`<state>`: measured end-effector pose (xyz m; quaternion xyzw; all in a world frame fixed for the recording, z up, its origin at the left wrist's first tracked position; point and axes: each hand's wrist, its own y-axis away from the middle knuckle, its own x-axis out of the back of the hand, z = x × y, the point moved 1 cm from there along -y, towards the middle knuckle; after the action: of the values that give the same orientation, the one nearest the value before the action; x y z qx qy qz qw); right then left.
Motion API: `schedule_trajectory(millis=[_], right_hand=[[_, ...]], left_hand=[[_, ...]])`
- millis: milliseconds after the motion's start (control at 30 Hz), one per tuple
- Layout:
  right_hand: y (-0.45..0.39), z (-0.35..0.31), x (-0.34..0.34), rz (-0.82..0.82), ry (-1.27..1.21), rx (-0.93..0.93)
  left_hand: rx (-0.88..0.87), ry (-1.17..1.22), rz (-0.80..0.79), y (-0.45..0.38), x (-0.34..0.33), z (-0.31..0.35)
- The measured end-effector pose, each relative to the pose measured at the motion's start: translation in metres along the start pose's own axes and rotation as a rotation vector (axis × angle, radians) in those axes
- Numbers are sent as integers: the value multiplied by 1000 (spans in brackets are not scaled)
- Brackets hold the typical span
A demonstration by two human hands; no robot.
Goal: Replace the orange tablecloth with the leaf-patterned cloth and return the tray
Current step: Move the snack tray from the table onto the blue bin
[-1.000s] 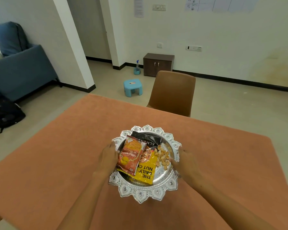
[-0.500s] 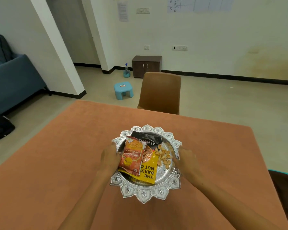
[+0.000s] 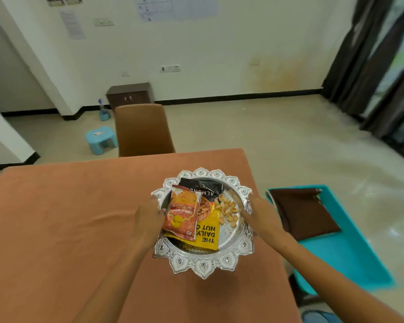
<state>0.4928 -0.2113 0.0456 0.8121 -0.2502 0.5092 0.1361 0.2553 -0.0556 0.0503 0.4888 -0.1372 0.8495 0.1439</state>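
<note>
**Now two hands on one tray**

Both hands hold one silver tray by its scalloped rim, over the right part of the bench. The left hand grips the left rim, its fingers curled around the edge beside the packets. The right hand grips the right rim in the same way. Whether the tray rests on the cloth or is lifted, I cannot tell.

One orange cloth covers the whole bench top, with some soft folds to the left of the tray.

In the tray lie three packets: one orange packet on top at the left, one yellow packet under it, and one black packet at the far side. Beside them, at the right, is one small heap of nut shells.

To the right of the bench stands one turquoise seat, and one dark brown folded cloth lies on it. Its pattern is not visible.

Behind the bench stands one brown chair. On the floor farther left are one blue stool and one spray bottle. One dark cabinet stands against the wall.
</note>
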Motion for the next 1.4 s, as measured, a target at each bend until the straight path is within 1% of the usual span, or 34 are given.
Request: schedule_trajectory(millis=[200, 367, 467, 533, 633, 767, 967, 1200, 1300, 1400], right_hand=[[48, 139, 63, 66, 70, -108], [86, 239, 105, 154, 63, -187], [102, 289, 119, 172, 78, -253], [110, 319, 125, 178, 83, -301], [114, 358, 125, 175, 77, -357], [107, 406, 112, 172, 57, -409], [77, 466, 74, 67, 20, -483], [46, 506, 21, -52, -20, -532], [39, 517, 4, -91, -39, -555], [38, 523, -8, -117, -49, -563]], left_hand=[[-139, -6, -48, 41, -79, 124], [-209, 80, -130, 71, -139, 217], [-259, 119, -172, 84, -171, 261], [-261, 158, -214, 88, -195, 282], [-291, 133, -280, 86, -231, 307], [-311, 149, -347, 82, -276, 332], [-268, 188, -375, 70, -350, 349], [-162, 174, -448, 58, -429, 323], [-93, 189, -463, 62, -449, 313], [-66, 187, -463, 69, -462, 305]])
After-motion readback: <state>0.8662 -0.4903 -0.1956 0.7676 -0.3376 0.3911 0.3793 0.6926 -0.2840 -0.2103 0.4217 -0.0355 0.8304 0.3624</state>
